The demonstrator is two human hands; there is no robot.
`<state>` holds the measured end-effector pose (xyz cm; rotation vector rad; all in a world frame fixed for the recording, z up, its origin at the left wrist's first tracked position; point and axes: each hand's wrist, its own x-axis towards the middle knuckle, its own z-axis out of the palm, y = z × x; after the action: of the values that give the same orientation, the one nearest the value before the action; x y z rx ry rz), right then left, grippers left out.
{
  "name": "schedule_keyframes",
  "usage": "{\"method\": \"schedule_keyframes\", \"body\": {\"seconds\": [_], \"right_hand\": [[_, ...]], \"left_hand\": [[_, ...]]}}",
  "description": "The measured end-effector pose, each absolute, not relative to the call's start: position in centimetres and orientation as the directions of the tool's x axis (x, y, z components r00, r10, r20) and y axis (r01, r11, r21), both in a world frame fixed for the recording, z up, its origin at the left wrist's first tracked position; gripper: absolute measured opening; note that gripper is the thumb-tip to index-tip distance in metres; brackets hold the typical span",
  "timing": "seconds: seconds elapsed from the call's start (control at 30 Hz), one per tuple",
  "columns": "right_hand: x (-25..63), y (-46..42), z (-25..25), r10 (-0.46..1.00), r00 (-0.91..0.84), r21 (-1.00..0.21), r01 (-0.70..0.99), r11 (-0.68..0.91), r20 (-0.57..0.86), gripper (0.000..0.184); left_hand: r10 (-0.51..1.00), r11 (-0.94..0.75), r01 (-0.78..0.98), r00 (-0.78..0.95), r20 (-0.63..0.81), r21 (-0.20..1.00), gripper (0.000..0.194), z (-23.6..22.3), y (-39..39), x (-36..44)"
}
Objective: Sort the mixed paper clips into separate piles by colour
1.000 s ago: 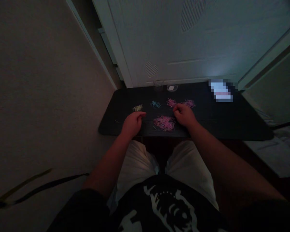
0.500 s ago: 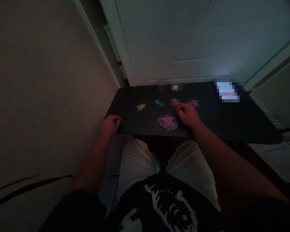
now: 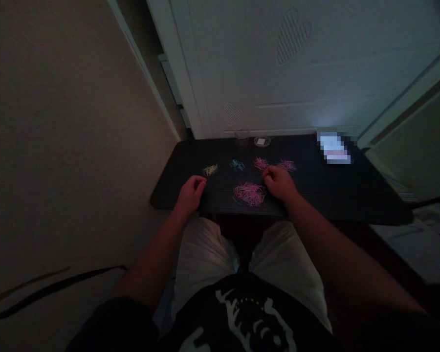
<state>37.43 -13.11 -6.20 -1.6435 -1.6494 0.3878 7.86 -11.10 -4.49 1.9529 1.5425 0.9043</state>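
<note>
The dark tabletop (image 3: 337, 193) looks matt and finely grooved (the jar (image 3: 242, 138), clear plastic).

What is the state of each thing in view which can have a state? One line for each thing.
Left hand: fingers curled closed; anything held, too small to tell.
Right hand: curled closed; anything held, hidden.
Yellowish pile: loose, spread.
Blue pile: loose, spread.
Far pink pile: loose, partly hidden.
Purplish pile: loose, partly hidden.
Near pink pile: loose, largest.
Clear container: upright; contents unclear.
Screen: lit, content pixelated.
</note>
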Motion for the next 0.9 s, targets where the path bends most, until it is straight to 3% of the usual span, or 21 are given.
{"method": "schedule_keyframes", "body": {"seconds": [0.13,0.3,0.67,0.9], "right_hand": [[37.4,-13.0,-6.3,0.947,0.107,-0.704,0.695,0.147,0.303,0.011],[37.3,-13.0,-6.2,0.956,0.069,-0.791,0.580,0.195,0.286,0.016],[35.6,-11.2,-5.6,0.977,-0.057,-0.869,0.449,0.209,0.205,0.022],[35.0,-11.2,-6.0,0.964,0.008,-0.869,0.434,0.237,0.267,0.018]], "left_hand": [[0.960,-0.258,0.442,0.215,0.178,0.859,0.023,-5.1,-10.5,12.2],[0.918,-0.346,0.342,0.318,0.238,0.874,0.020,-5.6,-9.0,16.4],[0.865,-0.447,0.409,0.426,0.266,0.796,0.019,-5.8,-8.5,18.2],[0.853,-0.485,0.441,0.428,0.298,0.755,0.019,-6.0,-8.7,18.1]]}}
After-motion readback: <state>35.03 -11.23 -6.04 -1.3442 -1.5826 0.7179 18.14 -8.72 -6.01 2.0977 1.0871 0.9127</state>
